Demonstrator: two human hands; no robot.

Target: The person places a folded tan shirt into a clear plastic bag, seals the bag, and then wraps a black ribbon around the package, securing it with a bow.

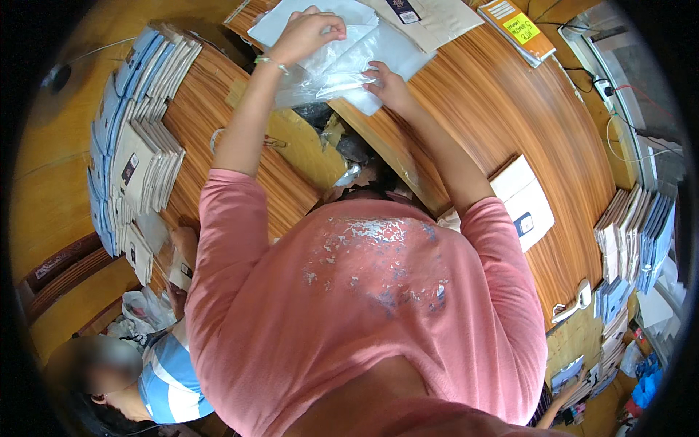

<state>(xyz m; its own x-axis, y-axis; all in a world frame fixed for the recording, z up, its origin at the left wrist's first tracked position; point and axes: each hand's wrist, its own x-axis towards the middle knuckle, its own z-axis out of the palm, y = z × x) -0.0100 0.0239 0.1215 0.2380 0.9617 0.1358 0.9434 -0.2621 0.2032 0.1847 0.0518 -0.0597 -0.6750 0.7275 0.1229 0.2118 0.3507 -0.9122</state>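
Note:
My left hand (309,35) is over a clear plastic bag (336,64) at the table's far edge, with its fingers curled and closed at the upper part of the plastic. My right hand (389,85) pinches the bag's lower right edge between thumb and fingers. The plastic is wrinkled and partly see-through. It lies over a pile of flat, pale clear sheets or bags (411,62). Just beyond the right hand lies a cream folded garment or packet (437,20) with a dark label.
The wood-grain table (524,109) has an open gap below my hands. Stacks of folded packets (145,156) stand at left, more stacks (622,226) at right. An orange book (518,33), a cream packet (526,204) and a white handheld tool (575,302) lie rightward. A person (171,375) sits at lower left.

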